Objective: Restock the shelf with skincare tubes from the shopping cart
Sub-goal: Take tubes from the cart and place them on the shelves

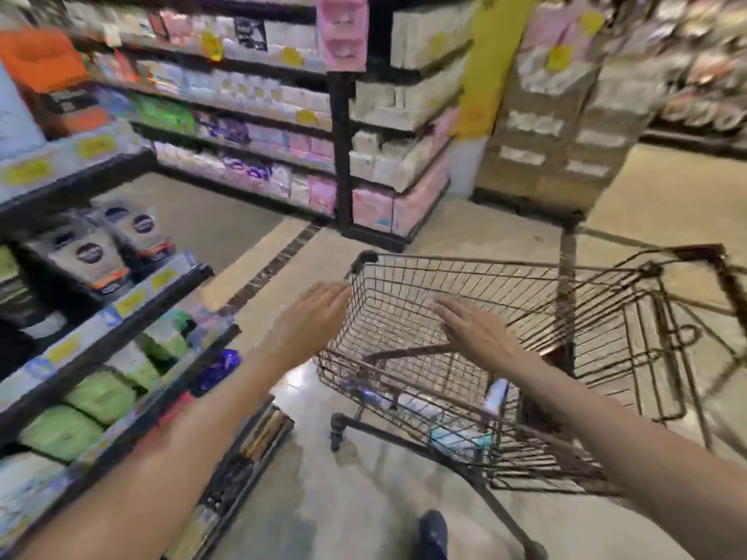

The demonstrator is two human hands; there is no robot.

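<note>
A brown wire shopping cart (477, 272) stands in the aisle just right of centre. Pale tubes and packets (461, 436) lie at its bottom, blurred behind the wire. My left hand (311, 321) is flat, fingers apart, at the cart's near-left corner and holds nothing. Over the cart's basket my right hand (475, 331) is stretched out, fingers spread, empty. On the left runs the dark shelf unit (133, 305) with green packs, grey pouches and yellow price tags. The whole view is motion-blurred.
More shelves (250, 127) of pink and white goods line the back, ending in a dark post (341, 155). Stacked brown boxes (566, 135) stand behind the cart. My shoe (432, 533) shows on the shiny floor at the bottom.
</note>
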